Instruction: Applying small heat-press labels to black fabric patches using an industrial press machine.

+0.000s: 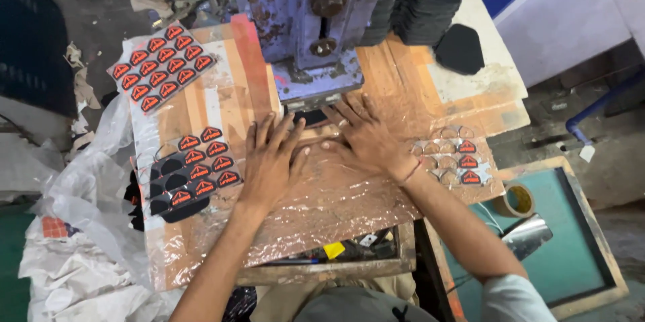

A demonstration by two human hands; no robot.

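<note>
My left hand [270, 161] lies flat, fingers spread, on a plastic-covered wooden bench [336, 208]. My right hand [366, 135] also lies flat with fingers apart, just right of it, reaching toward a small black piece [310, 117] under the head of a blue press machine [316, 26]. Neither hand holds anything. A sheet of red-and-black badges [198, 171] lies left of my left hand. A partly emptied clear badge sheet [453, 161] lies by my right wrist.
Another full sheet of red badges [161, 67] lies at the bench's far left. Stacks of black shaped pieces [430, 0] stand behind the press at the right. A tape roll [516, 200] sits on a green tray [578, 248]. White sacks [74, 255] crowd the left.
</note>
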